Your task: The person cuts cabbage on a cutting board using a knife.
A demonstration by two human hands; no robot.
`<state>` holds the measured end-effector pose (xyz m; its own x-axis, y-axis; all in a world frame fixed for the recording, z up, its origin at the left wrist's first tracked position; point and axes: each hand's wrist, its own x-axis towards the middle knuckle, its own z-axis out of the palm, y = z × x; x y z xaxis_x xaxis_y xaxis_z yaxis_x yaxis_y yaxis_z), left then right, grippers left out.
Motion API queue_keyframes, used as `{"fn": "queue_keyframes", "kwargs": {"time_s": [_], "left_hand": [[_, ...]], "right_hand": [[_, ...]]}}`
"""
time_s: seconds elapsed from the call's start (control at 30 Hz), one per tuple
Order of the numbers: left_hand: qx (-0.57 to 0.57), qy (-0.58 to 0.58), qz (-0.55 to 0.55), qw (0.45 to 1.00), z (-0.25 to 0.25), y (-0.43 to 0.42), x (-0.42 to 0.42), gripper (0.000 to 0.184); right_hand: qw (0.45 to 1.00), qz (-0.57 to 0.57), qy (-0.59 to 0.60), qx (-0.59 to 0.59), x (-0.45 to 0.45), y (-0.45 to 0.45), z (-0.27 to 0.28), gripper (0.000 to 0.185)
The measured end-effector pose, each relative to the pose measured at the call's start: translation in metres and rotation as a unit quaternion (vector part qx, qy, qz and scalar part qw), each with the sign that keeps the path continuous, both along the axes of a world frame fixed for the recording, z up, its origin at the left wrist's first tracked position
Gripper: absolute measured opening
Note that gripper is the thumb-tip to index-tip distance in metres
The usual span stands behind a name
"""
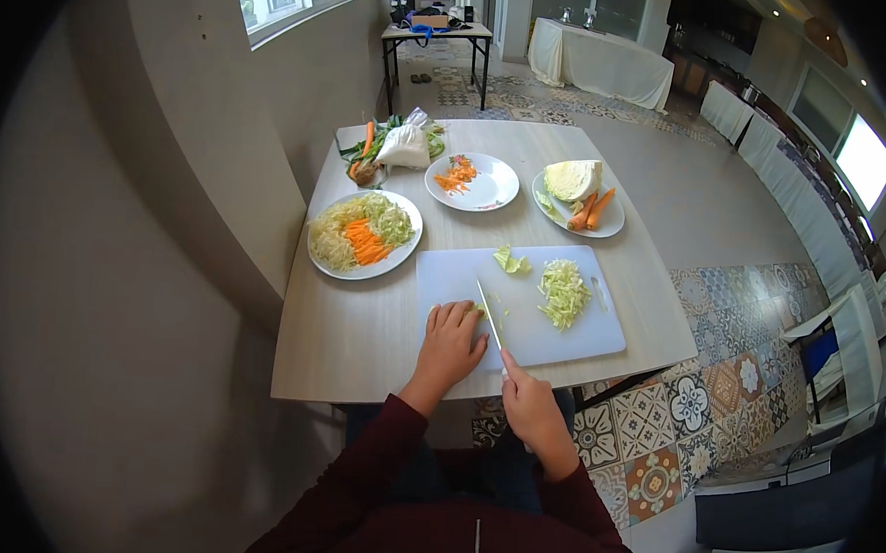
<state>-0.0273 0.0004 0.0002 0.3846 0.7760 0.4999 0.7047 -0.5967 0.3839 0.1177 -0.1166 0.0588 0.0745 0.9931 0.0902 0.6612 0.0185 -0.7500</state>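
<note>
My right hand [536, 412] is closed round the handle of a kitchen knife [488, 311], whose blade points away from me over the white cutting board [443, 267]. Just left of the blade, my left hand [450, 342] presses down with bent fingers on a piece of cabbage, mostly hidden; a little pale green shows by the fingertips. Toward the board's right side lies a heap of shredded cabbage [564, 295]. A loose cabbage leaf piece [511, 261] rests near the far edge, and a few small shreds lie beside the knife.
A plate [404, 261] of shredded vegetables and carrot strips stands left. Behind the board is a plate [493, 187] with carrot pieces. At right, a plate [611, 223] carries half a cabbage [572, 179] and carrots [593, 210]. A white bag [406, 146] sits among vegetables far left.
</note>
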Motion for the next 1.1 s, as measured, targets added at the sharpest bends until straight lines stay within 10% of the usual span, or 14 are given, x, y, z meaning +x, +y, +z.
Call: {"fn": "queue_keyframes", "kwargs": {"time_s": [1.1], "left_hand": [[-0.013, -0.001, -0.003, 1.0, 0.005, -0.002, 0.0, 0.039]], "right_hand": [[0.994, -0.023, 0.049, -0.095, 0.055, -0.092, 0.058, 0.038]]}}
